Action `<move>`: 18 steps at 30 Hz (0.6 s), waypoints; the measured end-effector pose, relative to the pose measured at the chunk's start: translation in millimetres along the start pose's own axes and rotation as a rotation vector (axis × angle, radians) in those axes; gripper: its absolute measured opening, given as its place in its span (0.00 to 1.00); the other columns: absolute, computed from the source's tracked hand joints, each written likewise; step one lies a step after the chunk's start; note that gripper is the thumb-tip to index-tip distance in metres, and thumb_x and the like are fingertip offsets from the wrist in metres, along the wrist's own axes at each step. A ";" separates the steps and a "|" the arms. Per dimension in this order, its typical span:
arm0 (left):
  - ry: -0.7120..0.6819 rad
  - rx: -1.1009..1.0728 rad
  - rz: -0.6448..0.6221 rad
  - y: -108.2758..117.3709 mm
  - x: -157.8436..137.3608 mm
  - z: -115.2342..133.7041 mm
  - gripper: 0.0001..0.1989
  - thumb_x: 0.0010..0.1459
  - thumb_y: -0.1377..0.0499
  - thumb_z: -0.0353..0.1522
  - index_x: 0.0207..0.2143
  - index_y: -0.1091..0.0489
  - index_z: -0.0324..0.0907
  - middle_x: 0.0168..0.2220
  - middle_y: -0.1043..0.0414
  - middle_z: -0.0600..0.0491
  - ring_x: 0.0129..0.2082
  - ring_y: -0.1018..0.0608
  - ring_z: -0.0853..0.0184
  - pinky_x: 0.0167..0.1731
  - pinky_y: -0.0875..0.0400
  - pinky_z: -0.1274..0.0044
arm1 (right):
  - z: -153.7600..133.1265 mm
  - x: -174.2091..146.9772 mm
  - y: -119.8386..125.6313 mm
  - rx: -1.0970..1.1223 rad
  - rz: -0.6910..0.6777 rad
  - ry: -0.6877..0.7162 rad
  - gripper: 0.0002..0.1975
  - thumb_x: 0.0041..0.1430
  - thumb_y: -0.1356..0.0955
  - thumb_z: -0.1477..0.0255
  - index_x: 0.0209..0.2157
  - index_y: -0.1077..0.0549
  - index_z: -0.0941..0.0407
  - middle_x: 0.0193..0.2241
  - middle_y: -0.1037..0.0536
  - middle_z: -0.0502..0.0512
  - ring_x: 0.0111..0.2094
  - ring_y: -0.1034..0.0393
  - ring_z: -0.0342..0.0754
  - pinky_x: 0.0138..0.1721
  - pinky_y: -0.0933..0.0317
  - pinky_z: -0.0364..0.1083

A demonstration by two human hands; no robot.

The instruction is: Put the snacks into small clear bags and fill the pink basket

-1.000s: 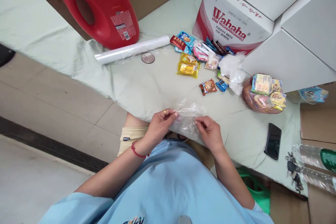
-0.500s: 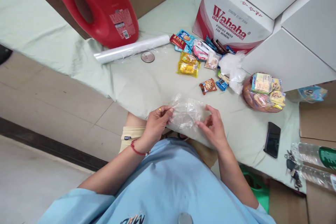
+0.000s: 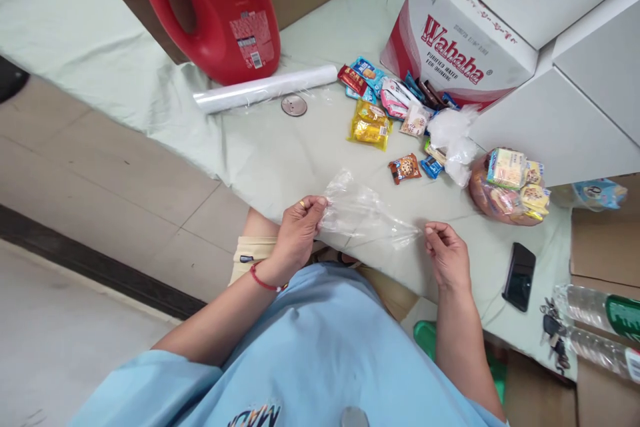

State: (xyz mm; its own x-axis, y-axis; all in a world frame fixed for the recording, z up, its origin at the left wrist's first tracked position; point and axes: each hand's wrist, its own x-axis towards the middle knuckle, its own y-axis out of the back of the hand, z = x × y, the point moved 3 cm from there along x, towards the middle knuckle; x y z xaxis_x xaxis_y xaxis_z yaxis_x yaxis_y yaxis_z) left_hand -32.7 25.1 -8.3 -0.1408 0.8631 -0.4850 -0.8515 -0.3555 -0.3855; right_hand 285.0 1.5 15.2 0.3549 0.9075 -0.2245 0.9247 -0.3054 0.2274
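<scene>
A clear, crinkled plastic bag (image 3: 357, 210) is stretched between both hands, just above the table's front edge. My left hand (image 3: 303, 223) pinches its left end between thumb and fingers. At the other end, the fingers of my right hand (image 3: 447, 250) are closed on the bag's drawn-out corner. Beyond the bag lie a brown cookie packet (image 3: 405, 168), a small blue packet (image 3: 431, 166) and a yellow snack pack (image 3: 370, 125). A knotted white plastic bag (image 3: 453, 140) rests beside them.
Wrapped snacks (image 3: 367, 77) are heaped against a Wahaha carton (image 3: 455, 40). A roll of plastic bags (image 3: 265, 89) and a round metal disc (image 3: 294, 105) lie by a red jug (image 3: 215, 13). Rightward are a filled snack bowl (image 3: 483, 197), a phone (image 3: 520, 277), keys (image 3: 554, 333) and plastic bottles (image 3: 585, 303).
My right hand has moved right and closed on the bag, pulling it out taut from a crumpled bunch. My left hand keeps its pinch in nearly the same place.
</scene>
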 end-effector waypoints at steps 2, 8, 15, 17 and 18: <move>-0.018 0.019 -0.011 -0.8 0.4 -0.5 0.27 0.45 0.26 0.54 0.31 0.24 0.41 0.20 0.39 0.61 0.21 0.41 0.74 0.21 0.49 0.78 | 3.7 -6.1 7.3 -0.080 -0.020 -0.023 0.20 0.49 0.21 0.56 0.35 0.21 0.56 0.22 0.30 0.45 0.22 0.41 0.41 0.25 0.46 0.43; -0.041 0.118 -0.013 -1.8 -3.2 -2.7 0.25 0.46 0.26 0.53 0.32 0.22 0.41 0.22 0.35 0.59 0.23 0.39 0.73 0.24 0.46 0.78 | -23.5 -23.4 10.2 -0.293 0.152 0.210 0.17 0.61 0.26 0.54 0.37 0.21 0.55 0.29 0.24 0.50 0.28 0.34 0.45 0.33 0.37 0.46; -0.084 0.197 -0.123 -11.4 -18.1 -0.6 0.24 0.49 0.27 0.52 0.31 0.20 0.41 0.24 0.30 0.57 0.26 0.36 0.72 0.27 0.42 0.78 | -75.0 -28.3 -75.7 -0.693 -0.136 0.884 0.16 0.66 0.26 0.61 0.53 0.22 0.49 0.55 0.25 0.62 0.57 0.33 0.60 0.61 0.37 0.62; -0.066 0.181 -0.167 -12.7 -22.4 0.4 0.24 0.50 0.28 0.53 0.30 0.21 0.40 0.23 0.32 0.58 0.25 0.36 0.72 0.26 0.41 0.78 | -70.6 -25.9 -101.1 -0.699 -0.293 0.985 0.13 0.68 0.27 0.64 0.52 0.21 0.48 0.58 0.26 0.61 0.62 0.37 0.61 0.64 0.39 0.63; -0.053 0.166 -0.169 -12.1 -24.0 1.0 0.24 0.50 0.28 0.53 0.29 0.22 0.40 0.22 0.34 0.58 0.24 0.37 0.73 0.25 0.42 0.78 | -67.3 -24.7 -109.3 -0.678 -0.348 1.010 0.09 0.69 0.29 0.66 0.49 0.20 0.48 0.57 0.25 0.60 0.62 0.37 0.60 0.64 0.39 0.63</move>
State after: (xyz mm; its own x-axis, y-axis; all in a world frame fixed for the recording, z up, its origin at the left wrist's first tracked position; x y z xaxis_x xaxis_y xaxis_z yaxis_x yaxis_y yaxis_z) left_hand -19.5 9.1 8.7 -0.0115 0.9244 -0.3812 -0.9361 -0.1440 -0.3210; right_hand 165.9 31.8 59.6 -0.4318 0.8162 0.3837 0.5853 -0.0701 0.8078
